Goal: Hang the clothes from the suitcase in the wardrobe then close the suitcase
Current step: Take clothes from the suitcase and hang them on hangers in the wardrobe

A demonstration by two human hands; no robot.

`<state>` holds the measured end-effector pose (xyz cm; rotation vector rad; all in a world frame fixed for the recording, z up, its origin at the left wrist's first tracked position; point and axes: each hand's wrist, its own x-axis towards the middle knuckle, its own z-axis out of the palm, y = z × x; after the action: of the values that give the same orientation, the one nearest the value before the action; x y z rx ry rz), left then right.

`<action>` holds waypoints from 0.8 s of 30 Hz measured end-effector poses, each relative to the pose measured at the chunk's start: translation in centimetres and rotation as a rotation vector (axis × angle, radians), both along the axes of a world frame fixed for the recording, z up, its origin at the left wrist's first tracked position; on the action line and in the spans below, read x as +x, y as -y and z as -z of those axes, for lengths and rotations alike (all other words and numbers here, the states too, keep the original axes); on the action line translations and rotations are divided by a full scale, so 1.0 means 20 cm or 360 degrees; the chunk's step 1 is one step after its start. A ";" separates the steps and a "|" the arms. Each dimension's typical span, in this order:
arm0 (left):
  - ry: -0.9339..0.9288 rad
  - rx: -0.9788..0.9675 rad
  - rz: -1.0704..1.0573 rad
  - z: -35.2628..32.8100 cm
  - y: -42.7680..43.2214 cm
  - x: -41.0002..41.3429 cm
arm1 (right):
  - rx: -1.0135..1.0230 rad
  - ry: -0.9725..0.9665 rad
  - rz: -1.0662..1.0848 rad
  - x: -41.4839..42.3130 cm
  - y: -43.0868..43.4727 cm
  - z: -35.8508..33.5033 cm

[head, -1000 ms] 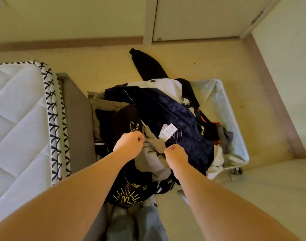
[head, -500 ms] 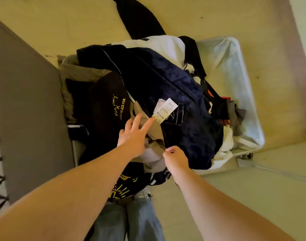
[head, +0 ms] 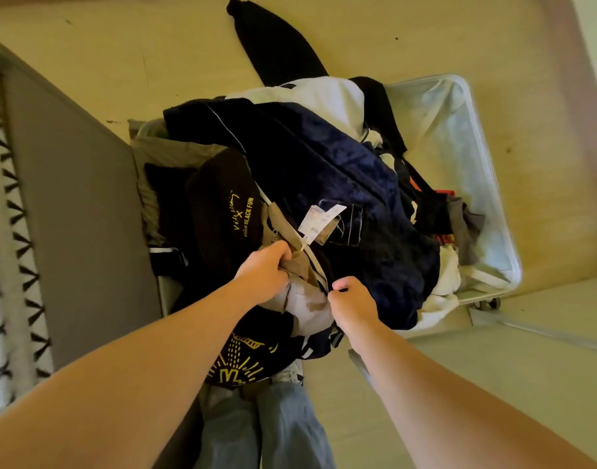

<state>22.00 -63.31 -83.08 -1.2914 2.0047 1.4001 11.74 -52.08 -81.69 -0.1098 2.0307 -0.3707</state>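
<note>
Left hand (head: 266,265) has its fingers curled round a bunch of the khaki garment (head: 285,228); right hand (head: 353,299) pinches its pale edge just beside; both clamp the same piece, likely to lift it off the pile as one item and keep it from dragging its neighbours; garment lies on top of the heap, partly tucked under the navy jacket (head: 341,170), with a paper tag (head: 319,221) lying across them; heap fills the open suitcase (head: 459,130) on the floor, bare lining showing on the right; black tee (head: 219,204) sits left, near the bed (head: 70,198); wardrobe not in view; pile is big, so most of the hanging looks undone.
</note>
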 end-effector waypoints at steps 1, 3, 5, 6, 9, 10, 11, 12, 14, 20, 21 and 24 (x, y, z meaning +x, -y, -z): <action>-0.0013 0.0036 0.0021 -0.05 0.01 0.01 | -0.0013 -0.0016 -0.0023 0.00 0.02 -0.04; -0.0055 0.0081 0.0081 -0.15 0.02 0.02 | -0.0019 -0.0011 -0.0102 0.01 0.04 -0.11; -0.0132 0.0107 0.0102 -0.28 0.05 0.02 | -0.0070 0.0025 -0.0252 0.04 0.09 -0.21; -0.0175 0.0118 0.0097 -0.35 0.07 0.02 | -0.0099 0.0049 -0.0349 0.07 0.11 -0.26; -0.0261 0.0054 0.0101 -0.59 0.12 0.01 | -0.0161 0.0063 -0.0443 0.13 0.17 -0.45; -0.0281 0.0033 0.0109 -0.67 0.13 0.02 | -0.0209 0.0050 -0.0398 0.15 0.18 -0.52; -0.0300 -0.0006 0.0107 -0.75 0.15 0.02 | -0.0270 0.0042 -0.0341 0.15 0.19 -0.62; -0.0302 -0.0021 0.0089 -0.79 0.16 0.02 | -0.0322 0.0052 -0.0280 0.16 0.19 -0.67; -0.0342 -0.0108 0.0102 -0.97 0.17 0.04 | -0.0443 0.0052 -0.0097 0.18 0.17 -0.83; -0.0440 -0.0323 0.0540 -1.52 0.14 0.13 | -0.0688 -0.0021 0.0288 0.26 0.09 -1.31; -0.0404 -0.0396 0.0616 -1.58 0.13 0.14 | -0.0732 -0.0049 0.0308 0.27 0.08 -1.38; -0.0243 -0.0557 0.0710 -1.78 0.11 0.15 | -0.0833 -0.0153 0.0346 0.29 0.05 -1.63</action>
<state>25.00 -65.43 -47.44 -0.7943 2.5271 0.9930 17.52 -52.99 -49.03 -0.2321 1.9999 -1.0472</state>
